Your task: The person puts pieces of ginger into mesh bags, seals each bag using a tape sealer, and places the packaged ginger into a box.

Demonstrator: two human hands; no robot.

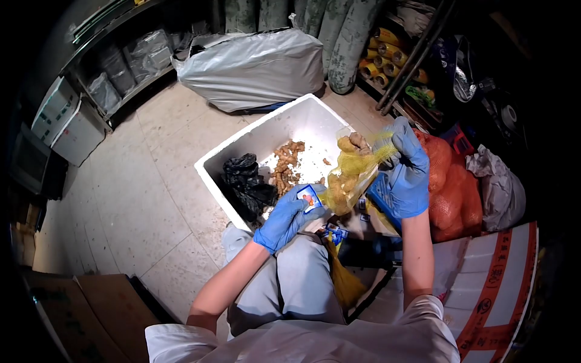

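A yellow mesh bag of ginger (346,169) hangs tilted between my hands, above the right side of a white foam box (257,124). My right hand (410,169), in a blue glove, grips the gathered netting at the bag's upper end. My left hand (284,219), also gloved, pinches a blue-and-white label (310,198) at the bag's lower end. Whether the label is fastened to the net cannot be made out. Inside the box, loose ginger (286,163) lies in a heap beside a crumpled black plastic bag (247,189).
Right of the box sit a blue device (382,196), partly behind my right hand, and several small labels (336,233). Empty yellow netting (350,284) hangs near my knee. Red mesh sacks (454,187) stand at right. A grey wrapped bundle (254,69) lies behind the box.
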